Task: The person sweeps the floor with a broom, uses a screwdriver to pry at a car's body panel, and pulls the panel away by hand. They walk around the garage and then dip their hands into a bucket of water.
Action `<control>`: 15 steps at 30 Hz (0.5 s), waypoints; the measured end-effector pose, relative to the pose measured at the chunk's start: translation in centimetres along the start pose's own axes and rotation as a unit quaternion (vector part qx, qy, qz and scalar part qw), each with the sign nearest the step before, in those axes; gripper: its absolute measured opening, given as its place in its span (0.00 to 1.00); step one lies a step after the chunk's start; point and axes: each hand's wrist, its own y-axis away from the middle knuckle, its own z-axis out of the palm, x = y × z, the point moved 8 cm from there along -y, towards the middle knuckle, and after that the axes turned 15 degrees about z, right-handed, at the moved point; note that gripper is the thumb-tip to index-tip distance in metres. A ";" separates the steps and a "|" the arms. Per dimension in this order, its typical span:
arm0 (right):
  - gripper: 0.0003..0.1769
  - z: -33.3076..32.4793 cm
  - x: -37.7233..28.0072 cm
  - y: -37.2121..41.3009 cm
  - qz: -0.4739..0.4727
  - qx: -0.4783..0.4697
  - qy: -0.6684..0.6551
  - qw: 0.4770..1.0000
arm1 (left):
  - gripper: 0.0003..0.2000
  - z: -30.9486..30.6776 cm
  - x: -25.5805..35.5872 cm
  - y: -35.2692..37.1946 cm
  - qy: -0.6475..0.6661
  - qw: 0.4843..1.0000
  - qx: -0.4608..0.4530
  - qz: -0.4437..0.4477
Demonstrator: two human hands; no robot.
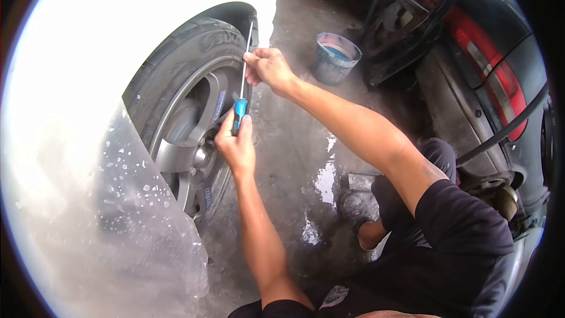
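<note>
My left hand (236, 150) is wrapped round the blue and black handle of a long screwdriver (240, 109). Higher up, my right hand (268, 70) pinches the thin metal shaft between thumb and fingers. The shaft points upward, and its tip is at the edge of the dark wheel arch (241, 15); whether it sits in a fastener there is too small to tell. Just left of both hands is a car wheel with a black tire (176, 50) and a silver spoked rim (176, 156). White, overexposed bodywork (118, 29) surrounds the arch.
Translucent spotted sheeting (135, 200) hangs over the lower left, covering part of the wheel. A grubby bucket (335, 62) with bluish liquid stands on the concrete floor. At right are a red tail light (485, 62), a grey car panel (450, 106) and a dark hose (506, 123).
</note>
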 end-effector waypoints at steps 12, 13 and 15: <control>0.15 -0.8 -0.4 -0.3 -0.016 0.038 0.048 0.998 | 0.24 3.9 -3.9 3.3 0.541 0.778 -0.045 -0.317; 0.15 -1.0 -0.9 -0.1 -0.013 0.044 0.052 0.998 | 0.19 2.5 -3.3 2.6 0.371 0.888 -0.038 -0.270; 0.15 -1.0 -1.4 0.2 -0.003 0.050 0.044 0.998 | 0.16 0.6 1.5 0.2 -0.137 0.984 -0.009 0.116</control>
